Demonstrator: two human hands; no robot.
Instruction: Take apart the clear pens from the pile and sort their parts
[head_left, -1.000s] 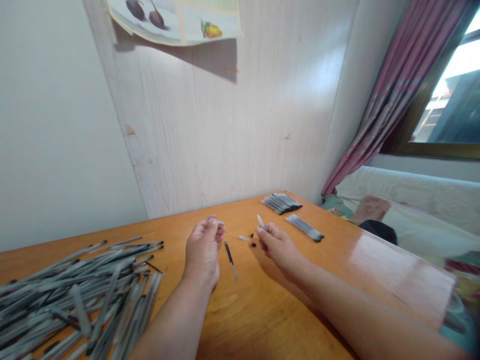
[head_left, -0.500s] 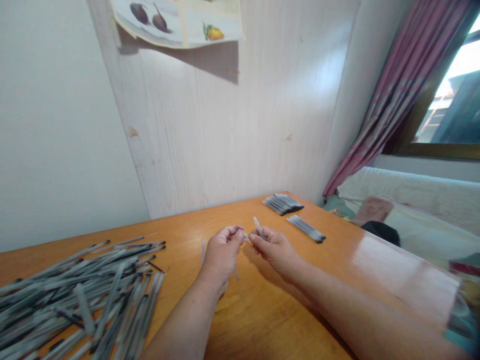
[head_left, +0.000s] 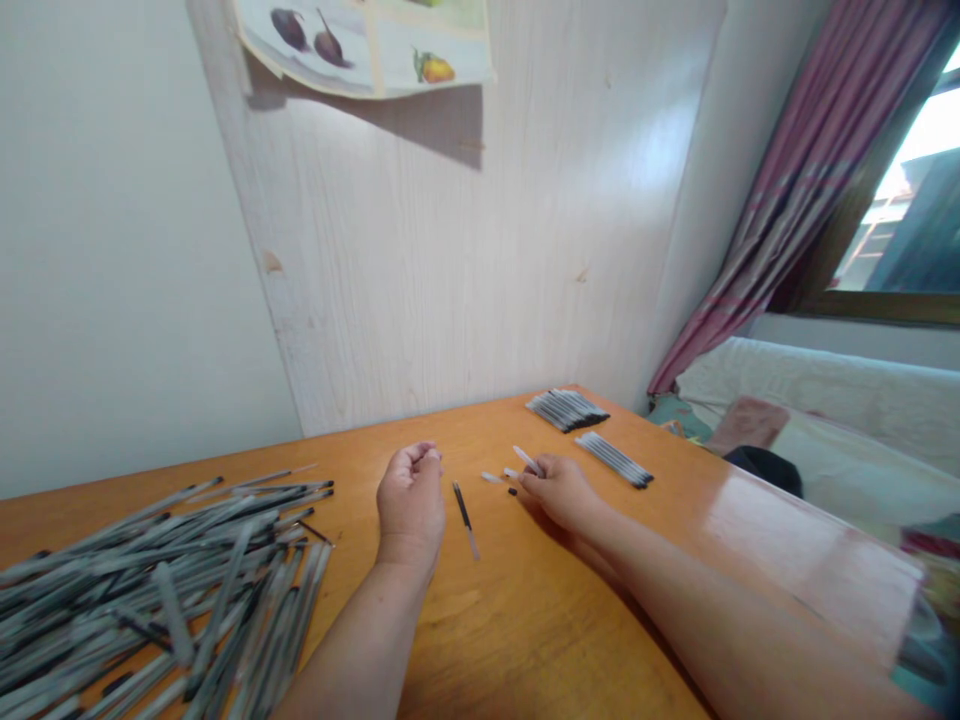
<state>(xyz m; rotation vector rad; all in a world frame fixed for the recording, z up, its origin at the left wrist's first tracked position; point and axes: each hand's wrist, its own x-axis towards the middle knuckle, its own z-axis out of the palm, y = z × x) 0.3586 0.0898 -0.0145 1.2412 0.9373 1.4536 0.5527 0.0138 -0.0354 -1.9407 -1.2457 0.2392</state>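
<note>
Head view. The right hand (head_left: 559, 492), over the orange-brown bench (head_left: 525, 620), has its fingers clamped on a slim whitish tube (head_left: 527, 460), which slants up and to the left from the grip. The left hand (head_left: 411, 505) is well apart from it, its fingers curled together near the thumb; whether they grip anything cannot be told. Between the hands lie a dark refill (head_left: 463, 508) with a pale end, nearest the left hand, and, beside the right fingertips, a small clear piece (head_left: 492, 478) and a black plug (head_left: 512, 491). At far left, a loose pile of pens (head_left: 172, 590) spreads in crossing directions. Beyond the right hand, two groups lie in ordered rows: a larger pen row (head_left: 568, 409) near the wall (head_left: 465, 280) and a smaller pen row (head_left: 613, 459) nearer the hand.
</note>
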